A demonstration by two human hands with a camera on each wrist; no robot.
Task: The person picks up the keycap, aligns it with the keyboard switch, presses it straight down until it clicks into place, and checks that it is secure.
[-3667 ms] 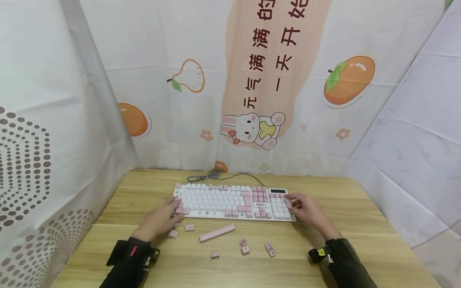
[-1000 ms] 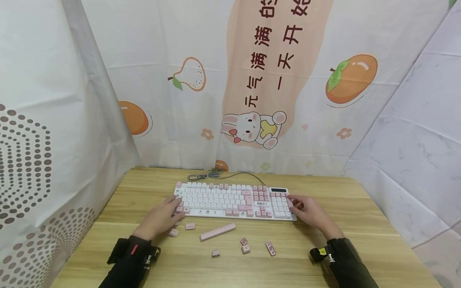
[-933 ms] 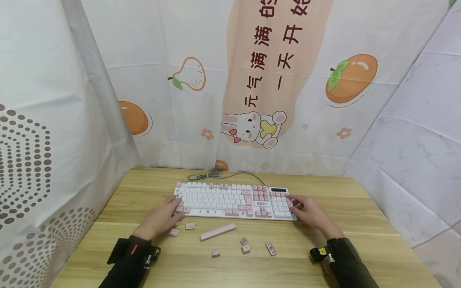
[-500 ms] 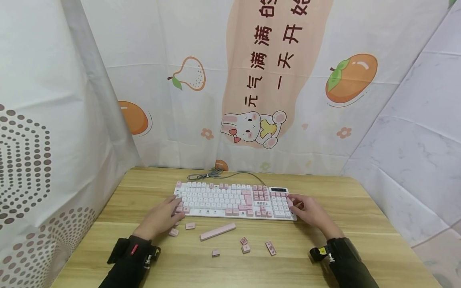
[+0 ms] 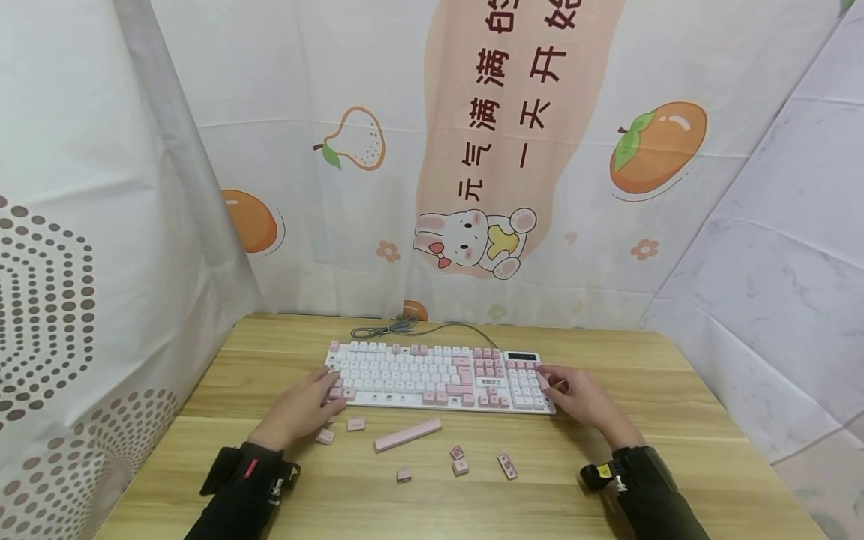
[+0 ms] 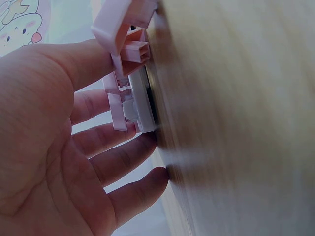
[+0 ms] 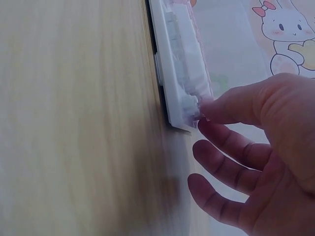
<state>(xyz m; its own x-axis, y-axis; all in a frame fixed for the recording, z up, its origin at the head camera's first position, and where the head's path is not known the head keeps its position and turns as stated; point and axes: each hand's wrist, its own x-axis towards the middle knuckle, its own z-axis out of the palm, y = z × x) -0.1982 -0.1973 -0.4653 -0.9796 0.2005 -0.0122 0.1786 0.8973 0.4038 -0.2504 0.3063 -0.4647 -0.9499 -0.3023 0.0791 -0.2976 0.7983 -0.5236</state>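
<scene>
Positions unchanged, work apparently paused: left hand (image 5: pixel 297 414) relaxed at keyboard (image 5: pixel 398 379), 9 o'clock; right hand (image 5: pixel 577 394) pinching pink key (image 5: pixel 543 381), 3 o'clock.

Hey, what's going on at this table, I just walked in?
A person has both hands on a pink and white keyboard lying on a wooden table. The left hand rests at its left end, while the right hand has thumb and finger on a pink key at the right edge. A long pink keycap and several smaller loose keycaps lie in front, and the keyboard's front row has a stretch without caps.
</scene>
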